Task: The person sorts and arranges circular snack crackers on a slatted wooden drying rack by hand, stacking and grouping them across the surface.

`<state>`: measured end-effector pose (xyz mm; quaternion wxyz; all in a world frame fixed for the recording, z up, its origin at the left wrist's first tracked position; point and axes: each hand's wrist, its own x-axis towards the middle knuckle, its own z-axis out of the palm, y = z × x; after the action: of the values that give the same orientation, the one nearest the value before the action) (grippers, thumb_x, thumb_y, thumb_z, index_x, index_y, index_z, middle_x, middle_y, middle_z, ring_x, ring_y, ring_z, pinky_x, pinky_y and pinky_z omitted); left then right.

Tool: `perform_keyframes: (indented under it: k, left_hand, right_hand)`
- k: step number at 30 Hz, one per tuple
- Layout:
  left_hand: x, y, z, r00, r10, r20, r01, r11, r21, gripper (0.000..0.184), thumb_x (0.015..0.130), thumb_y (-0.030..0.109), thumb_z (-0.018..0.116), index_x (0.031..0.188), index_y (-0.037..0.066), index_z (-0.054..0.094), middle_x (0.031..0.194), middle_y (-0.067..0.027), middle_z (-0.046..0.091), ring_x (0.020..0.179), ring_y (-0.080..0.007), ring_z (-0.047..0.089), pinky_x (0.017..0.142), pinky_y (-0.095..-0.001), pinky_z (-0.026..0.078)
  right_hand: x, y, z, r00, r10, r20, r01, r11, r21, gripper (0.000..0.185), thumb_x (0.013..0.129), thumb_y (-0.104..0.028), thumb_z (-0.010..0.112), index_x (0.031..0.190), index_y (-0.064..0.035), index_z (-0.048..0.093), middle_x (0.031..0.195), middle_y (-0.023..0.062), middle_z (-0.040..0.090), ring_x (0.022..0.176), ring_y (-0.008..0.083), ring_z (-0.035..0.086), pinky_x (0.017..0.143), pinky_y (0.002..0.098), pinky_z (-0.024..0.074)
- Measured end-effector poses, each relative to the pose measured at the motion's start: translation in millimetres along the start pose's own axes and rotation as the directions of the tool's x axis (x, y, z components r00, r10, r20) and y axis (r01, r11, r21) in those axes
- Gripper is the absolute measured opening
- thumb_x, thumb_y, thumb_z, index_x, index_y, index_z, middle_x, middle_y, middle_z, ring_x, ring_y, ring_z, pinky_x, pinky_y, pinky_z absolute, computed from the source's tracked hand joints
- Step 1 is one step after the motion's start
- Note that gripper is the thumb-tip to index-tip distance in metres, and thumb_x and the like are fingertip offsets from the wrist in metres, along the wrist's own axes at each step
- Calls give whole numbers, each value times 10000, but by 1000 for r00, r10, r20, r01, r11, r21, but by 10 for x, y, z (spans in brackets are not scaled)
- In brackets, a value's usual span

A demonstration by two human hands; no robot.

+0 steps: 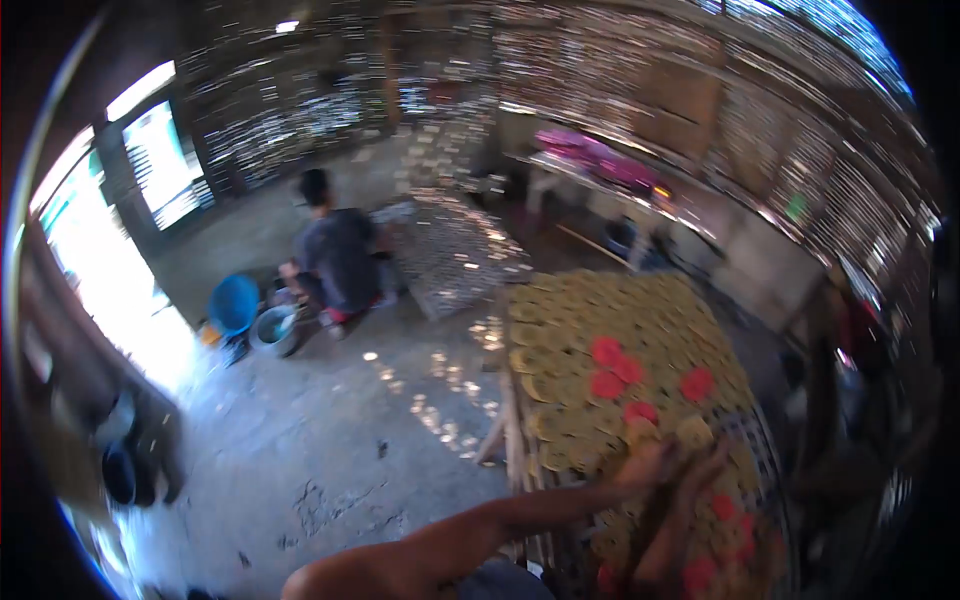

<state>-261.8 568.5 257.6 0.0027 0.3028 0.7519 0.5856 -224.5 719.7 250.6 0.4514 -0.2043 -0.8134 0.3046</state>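
My left hand (pixel 648 462) is over the rack (pixel 512 430), its fingers around a yellowish round piece at the fingertips. Close to its right, my right hand (pixel 705 468) reaches to another yellowish disc (pixel 694 432), fingers blurred by motion. Rows of yellowish-brown round discs (pixel 570 330) cover the rack. Among them lie several red discs (pixel 697 384), some up the middle and others near the front edge beside my forearms. Blur hides the exact finger positions.
A person (pixel 340 255) squats on the floor at left, beside a blue basin (pixel 234 304) and a grey bucket (pixel 274 330). Behind them lies a flat mat (pixel 450 250). A bench (pixel 600 175) with pink bundles (pixel 600 158) stands by the woven wall.
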Motion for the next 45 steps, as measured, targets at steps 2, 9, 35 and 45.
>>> perform_keyframes:
  k: [2, 9, 35, 45]
  left_hand:
    - [30, 127, -26, 996, 94, -12, -93, 994, 58, 228, 900, 168, 660, 1068, 26, 600, 772, -204, 667, 675, -378, 676, 604, -452, 529]
    - [384, -8, -63, 983, 138, 119, -122, 984, -129, 187, 934, 162, 662, 982, -7, 600, 720, -191, 635, 623, -319, 618, 574, -412, 481]
    - [1230, -516, -804, 918, 247, 312, -293, 950, 111, 363, 766, 429, 809, 836, 77, 753, 794, -100, 662, 798, -296, 662, 697, -391, 530]
    - [1292, -675, -631, 942, 271, 199, -300, 945, 132, 255, 783, 338, 788, 804, 94, 716, 801, -76, 653, 800, -278, 660, 686, -385, 534]
  right_hand:
    - [-7, 54, 122, 984, 85, -158, -94, 994, -51, 272, 934, -143, 550, 1138, -4, 662, 1027, 188, 693, 958, 350, 664, 839, 422, 502]
    - [131, -209, 70, 893, 448, -42, -441, 890, 111, 280, 966, -236, 638, 1076, 14, 701, 997, 180, 715, 907, 299, 683, 798, 415, 511]
    - [1259, 183, 262, 969, 247, -6, -220, 851, -477, 448, 864, -387, 706, 1114, -15, 695, 1170, 252, 652, 1134, 405, 594, 964, 483, 468]
    - [1884, 718, 860, 884, 467, 21, -282, 568, -773, 587, 752, -532, 787, 1133, -93, 705, 1305, 152, 573, 1266, 360, 444, 1031, 457, 422]
